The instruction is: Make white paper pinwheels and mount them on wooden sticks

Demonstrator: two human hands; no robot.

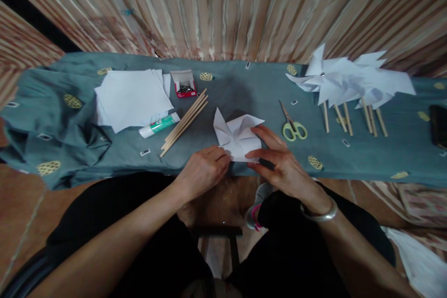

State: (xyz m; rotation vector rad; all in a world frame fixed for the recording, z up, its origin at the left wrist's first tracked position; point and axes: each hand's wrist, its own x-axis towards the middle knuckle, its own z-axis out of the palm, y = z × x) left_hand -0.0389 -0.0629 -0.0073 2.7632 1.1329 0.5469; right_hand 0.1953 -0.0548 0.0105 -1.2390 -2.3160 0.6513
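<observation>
A white paper pinwheel (240, 136), without a stick, lies at the table's near edge between my hands. My left hand (206, 167) is closed, its fingertips pinching the lower left corner of the paper. On the right side, my right hand (275, 160) has its fingers spread, the tips touching the folded paper. Just left of the pinwheel lie several thin wooden sticks (185, 121). Green-handled scissors (293, 125) rest to the right, their blades pointing away from me.
A stack of white paper (132, 95) is at the left, with a glue stick (159, 125) by its near edge. Behind the sticks stands an open red box (184, 84) of small metal pieces. Finished pinwheels (349, 79) on sticks lie overlapping at the right. A patterned green cloth (335, 158) covers the table.
</observation>
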